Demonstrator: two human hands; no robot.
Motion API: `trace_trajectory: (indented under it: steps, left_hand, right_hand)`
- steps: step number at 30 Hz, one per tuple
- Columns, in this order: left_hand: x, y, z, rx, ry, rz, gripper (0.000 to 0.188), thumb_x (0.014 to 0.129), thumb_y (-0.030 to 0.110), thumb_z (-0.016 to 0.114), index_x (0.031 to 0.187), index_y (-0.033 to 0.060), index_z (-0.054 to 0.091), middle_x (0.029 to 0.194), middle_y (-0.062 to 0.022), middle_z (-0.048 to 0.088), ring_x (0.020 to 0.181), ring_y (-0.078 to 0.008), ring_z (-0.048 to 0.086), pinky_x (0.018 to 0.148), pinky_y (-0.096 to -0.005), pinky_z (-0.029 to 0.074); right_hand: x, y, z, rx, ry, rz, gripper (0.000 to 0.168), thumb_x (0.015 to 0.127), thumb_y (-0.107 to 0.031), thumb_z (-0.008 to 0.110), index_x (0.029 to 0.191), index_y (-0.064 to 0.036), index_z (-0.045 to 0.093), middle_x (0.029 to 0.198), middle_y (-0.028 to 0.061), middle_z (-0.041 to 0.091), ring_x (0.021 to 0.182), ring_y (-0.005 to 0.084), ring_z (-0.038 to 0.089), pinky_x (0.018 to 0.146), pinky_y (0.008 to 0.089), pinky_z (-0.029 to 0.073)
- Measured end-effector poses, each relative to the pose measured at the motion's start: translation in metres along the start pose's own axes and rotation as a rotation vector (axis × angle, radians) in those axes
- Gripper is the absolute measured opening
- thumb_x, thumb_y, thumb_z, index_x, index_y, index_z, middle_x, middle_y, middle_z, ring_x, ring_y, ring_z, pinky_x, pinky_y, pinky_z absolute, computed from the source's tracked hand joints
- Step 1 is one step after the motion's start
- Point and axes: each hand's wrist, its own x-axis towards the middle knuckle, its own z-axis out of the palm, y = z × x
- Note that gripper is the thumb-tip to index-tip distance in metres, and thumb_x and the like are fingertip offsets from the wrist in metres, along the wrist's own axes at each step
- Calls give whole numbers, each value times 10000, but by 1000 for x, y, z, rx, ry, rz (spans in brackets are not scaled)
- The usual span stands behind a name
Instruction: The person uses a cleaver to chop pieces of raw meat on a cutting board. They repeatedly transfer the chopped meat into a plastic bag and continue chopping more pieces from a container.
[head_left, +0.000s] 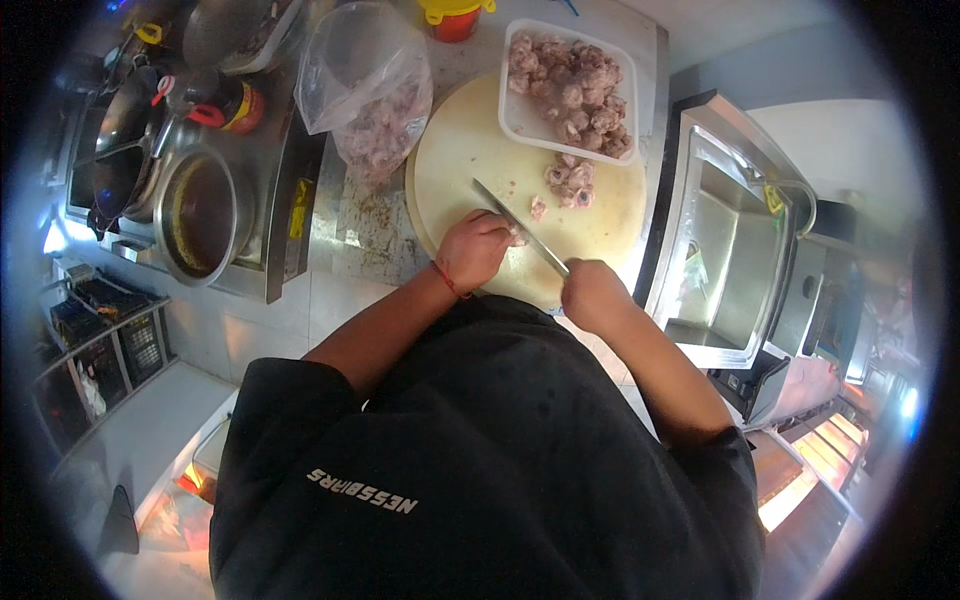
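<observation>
My right hand (595, 295) is closed around the handle of a kitchen knife (534, 238), whose blade points up and left over a round cutting board (457, 157). On the board, my left hand (476, 246) holds a small piece of raw meat (517, 235) against the blade, the fingers partly hiding it. One loose meat piece (538, 208) lies just beyond the knife, and a small cluster of pieces (571, 180) sits farther up the board. A white plastic tub (532, 137) with many meat chunks rests over the board's upper right edge.
A clear plastic bag (382, 120) with meat lies left of the board. Farther left stand a metal pot of dark liquid (199, 217), a wok (124, 142) and a red-capped bottle (244, 107). A red tub with a yellow rim (455, 22) is behind; a steel sink (739, 255) is at right.
</observation>
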Motion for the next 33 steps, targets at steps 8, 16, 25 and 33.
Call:
trace_trajectory:
  steps: [8,16,25,33]
  left_hand:
    - [-4,-6,3,-23,-8,8,93,803,71,712,881,92,758,978,-66,722,945,-267,687,877,-404,565]
    - [-10,-13,7,5,-20,52,145,803,61,693,927,94,760,1002,-54,720,933,-262,684,863,-399,562]
    - [-9,-9,7,-22,2,-1,124,843,70,685,938,90,761,1007,-65,719,952,-275,689,867,-407,566]
    - [-3,-8,1,-33,-95,-33,90,860,61,687,921,77,751,1001,-82,720,967,-311,690,862,-432,571]
  right_hand:
    - [47,-16,20,102,186,-97,159,874,-102,631,952,17,701,863,287,723,838,471,720,799,542,586]
    - [-32,-8,-23,69,41,22,133,883,-120,652,905,6,691,833,278,713,836,469,712,785,545,577]
    - [10,-6,-3,30,-30,-38,151,847,-71,615,900,44,698,885,318,715,880,498,715,846,542,582]
    - [67,-28,17,131,123,-32,204,864,-100,616,971,43,714,930,310,724,903,481,718,857,540,585]
